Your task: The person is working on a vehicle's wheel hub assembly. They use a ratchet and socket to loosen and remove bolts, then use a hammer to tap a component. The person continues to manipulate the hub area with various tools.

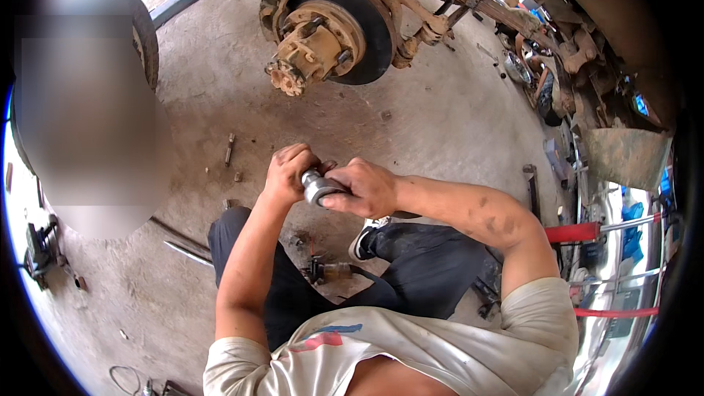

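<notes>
No text, label, number or sign can be read with certainty in this view — everything of such kind stays unreadable.

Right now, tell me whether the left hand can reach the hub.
Probably yes: nothing visible blocks the way from the left hand to the hub, though depth is hard to judge and that hand is busy on the tool.
</notes>
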